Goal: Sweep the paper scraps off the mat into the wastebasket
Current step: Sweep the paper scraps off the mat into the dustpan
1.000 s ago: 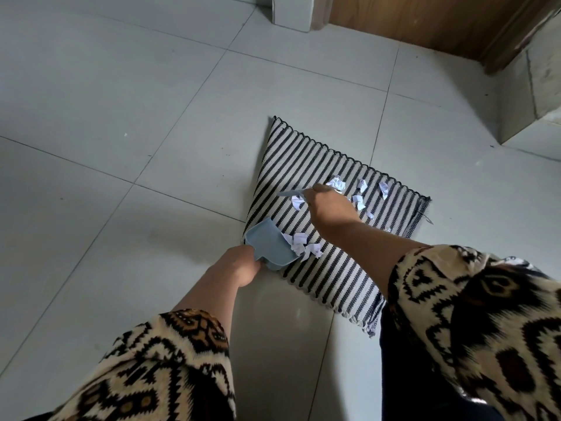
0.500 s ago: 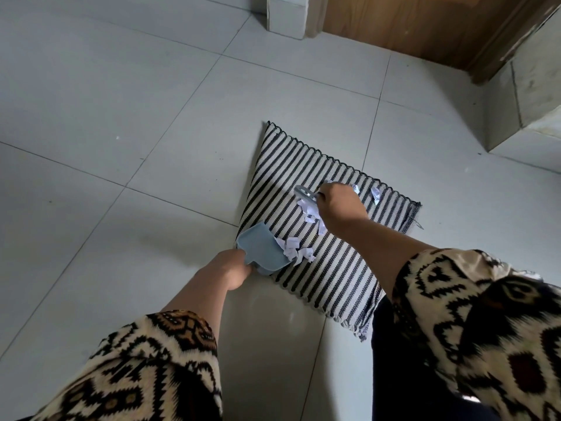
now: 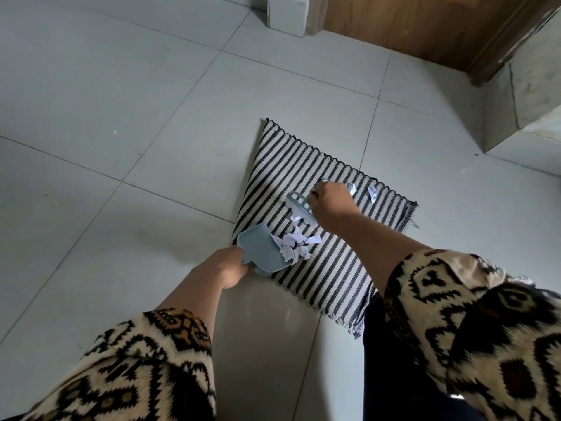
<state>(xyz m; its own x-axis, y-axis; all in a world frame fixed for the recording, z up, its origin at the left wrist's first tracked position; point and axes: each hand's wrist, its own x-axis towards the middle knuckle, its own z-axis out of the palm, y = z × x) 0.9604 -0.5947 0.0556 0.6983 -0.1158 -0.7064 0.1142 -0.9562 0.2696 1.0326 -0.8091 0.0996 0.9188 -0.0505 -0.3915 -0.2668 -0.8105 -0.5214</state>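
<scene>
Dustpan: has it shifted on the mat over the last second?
No. The dustpan stays at the mat's near-left edge, held by the left hand.

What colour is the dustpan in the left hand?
Light blue. The dustpan shows best in the head view, which is the only view.

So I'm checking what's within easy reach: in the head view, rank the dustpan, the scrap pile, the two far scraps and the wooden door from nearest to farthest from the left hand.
From the left hand:
1. Dustpan, held in it.
2. Scrap pile, at the pan's mouth.
3. Far scraps, beyond the right hand, near the mat's far edge.
4. Wooden door, top of view.
</scene>
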